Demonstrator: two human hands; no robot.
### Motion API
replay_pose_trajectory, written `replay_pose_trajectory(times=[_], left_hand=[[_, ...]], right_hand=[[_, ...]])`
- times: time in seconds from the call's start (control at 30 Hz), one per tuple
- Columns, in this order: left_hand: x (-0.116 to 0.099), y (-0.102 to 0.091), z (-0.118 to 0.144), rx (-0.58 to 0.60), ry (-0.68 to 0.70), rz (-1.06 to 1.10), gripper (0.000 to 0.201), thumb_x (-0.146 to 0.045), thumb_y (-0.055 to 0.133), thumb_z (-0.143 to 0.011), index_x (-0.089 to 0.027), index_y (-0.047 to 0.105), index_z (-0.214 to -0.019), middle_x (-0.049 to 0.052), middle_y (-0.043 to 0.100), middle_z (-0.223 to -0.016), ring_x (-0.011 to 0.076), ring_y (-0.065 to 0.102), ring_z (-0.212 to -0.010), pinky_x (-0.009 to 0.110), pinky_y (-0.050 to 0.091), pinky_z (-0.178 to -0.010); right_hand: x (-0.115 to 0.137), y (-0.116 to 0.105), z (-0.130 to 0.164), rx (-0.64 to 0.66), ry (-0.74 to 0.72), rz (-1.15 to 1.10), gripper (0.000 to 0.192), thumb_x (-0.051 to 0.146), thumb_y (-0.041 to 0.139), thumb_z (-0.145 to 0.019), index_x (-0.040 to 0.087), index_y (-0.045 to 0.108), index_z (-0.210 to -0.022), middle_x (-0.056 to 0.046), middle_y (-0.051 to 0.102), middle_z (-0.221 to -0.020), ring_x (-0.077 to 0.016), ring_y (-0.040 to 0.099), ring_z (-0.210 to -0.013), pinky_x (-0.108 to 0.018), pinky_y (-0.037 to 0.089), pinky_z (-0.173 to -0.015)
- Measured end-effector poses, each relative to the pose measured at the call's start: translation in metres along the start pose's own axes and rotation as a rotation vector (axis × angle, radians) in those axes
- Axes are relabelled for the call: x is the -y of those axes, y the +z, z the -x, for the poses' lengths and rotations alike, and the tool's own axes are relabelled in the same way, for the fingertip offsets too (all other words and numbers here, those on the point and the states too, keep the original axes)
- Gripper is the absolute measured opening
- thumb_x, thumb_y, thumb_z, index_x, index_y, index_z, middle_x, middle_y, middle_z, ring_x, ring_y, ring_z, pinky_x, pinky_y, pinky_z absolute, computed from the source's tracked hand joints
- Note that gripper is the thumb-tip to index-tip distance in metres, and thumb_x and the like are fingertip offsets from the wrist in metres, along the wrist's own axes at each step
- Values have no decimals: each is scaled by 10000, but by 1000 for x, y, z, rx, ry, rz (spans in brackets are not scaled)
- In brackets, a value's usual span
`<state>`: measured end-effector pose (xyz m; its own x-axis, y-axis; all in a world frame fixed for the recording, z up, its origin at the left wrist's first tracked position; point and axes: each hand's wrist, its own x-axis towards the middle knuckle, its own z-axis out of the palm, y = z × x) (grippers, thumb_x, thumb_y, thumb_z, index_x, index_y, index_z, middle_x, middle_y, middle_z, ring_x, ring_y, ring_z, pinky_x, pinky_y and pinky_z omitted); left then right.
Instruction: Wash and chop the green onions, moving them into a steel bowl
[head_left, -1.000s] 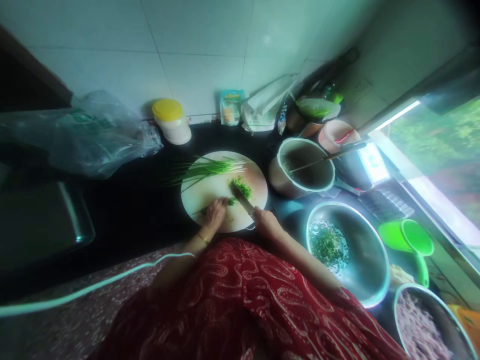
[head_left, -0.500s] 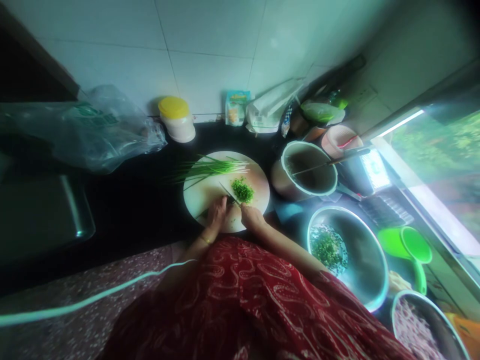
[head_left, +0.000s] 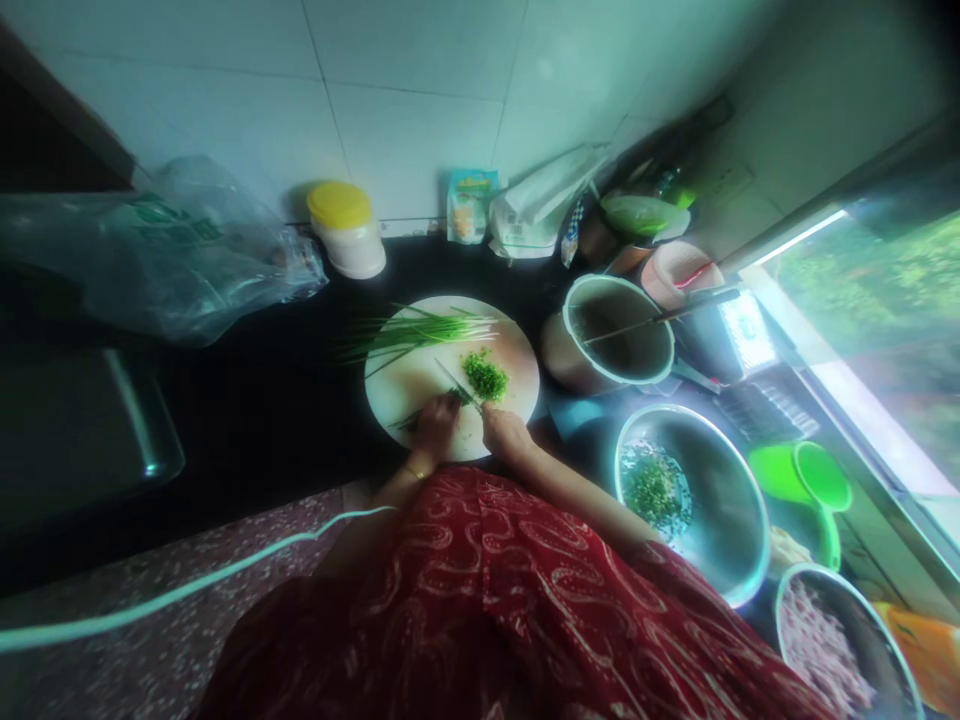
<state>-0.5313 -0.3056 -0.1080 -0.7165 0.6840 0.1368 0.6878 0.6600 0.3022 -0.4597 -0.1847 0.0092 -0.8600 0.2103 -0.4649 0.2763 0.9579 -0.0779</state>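
Head view: nearest, at lower right, a small bowl of pale shreds sits near a larger steel bowl with chopped greens lying in it, so part of the cutting looks finished. On the round board the left hand is curled down over a bunch of greens (the hand hides most of it, so I cannot tell how much remains). The right hand is closed around the handle of a knife, its blade slanting between that bunch and a chopped pile, which seems fine enough to count as done. Farther across the board, long stalks lie whole, touched by neither hand, their tips over the black bench; these look left uncut. Beyond, by the tiled wall, stands a yellow-lidded jar
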Motion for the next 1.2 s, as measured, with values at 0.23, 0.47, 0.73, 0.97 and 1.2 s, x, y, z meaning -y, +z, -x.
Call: replay_pose_trajectory(times=[0.23, 0.47, 0.73, 0.97, 1.2], left_hand=[[0, -4, 3, 5, 28, 42, 329, -272, 347, -985, -170, 639, -1097, 132, 639, -1065, 250, 559, -937, 370, 440, -796], [4, -2, -2, -36, -18, 88, 332, -285, 341, -998, -164, 649, -1014, 100, 625, -955, 221, 550, -919, 328, 427, -792], [4, 4, -5, -113, -13, 105, 286, -240, 377, -974, -151, 646, -1011, 114, 638, -919, 238, 568, -899, 359, 433, -811], [3, 0, 0, -60, 61, 80, 285, -301, 398, -974, -182, 649, -1032, 120, 647, -979, 243, 560, -889, 360, 434, -757], [9, 8, -1, -79, 57, 78, 293, -266, 385, -978, -167, 660, -1006, 115, 651, -943, 239, 572, -896, 352, 442, -764]], right_hand=[[10, 10, -17, 63, 18, -15, 354, 109, 371, -915, 97, 471, -1255, -163, 696, -974, -239, 682, -951, -314, 516, -787], [-5, 2, -19, 2, 42, -58, 347, 104, 322, -917, 109, 487, -1222, -158, 704, -949, -261, 685, -921, -346, 515, -784], [-2, 1, 2, 50, 35, -24, 376, 100, 348, -910, 115, 460, -1269, -141, 698, -963, -245, 676, -949, -332, 513, -808], [8, 3, -13, 68, 16, 5, 351, 89, 360, -896, 98, 482, -1225, -156, 697, -981, -246, 677, -952, -327, 519, -794], [1, 1, -22, 19, 21, -29, 350, 113, 312, -930, 131, 479, -1237, -134, 700, -964, -240, 680, -919, -318, 503, -773]])
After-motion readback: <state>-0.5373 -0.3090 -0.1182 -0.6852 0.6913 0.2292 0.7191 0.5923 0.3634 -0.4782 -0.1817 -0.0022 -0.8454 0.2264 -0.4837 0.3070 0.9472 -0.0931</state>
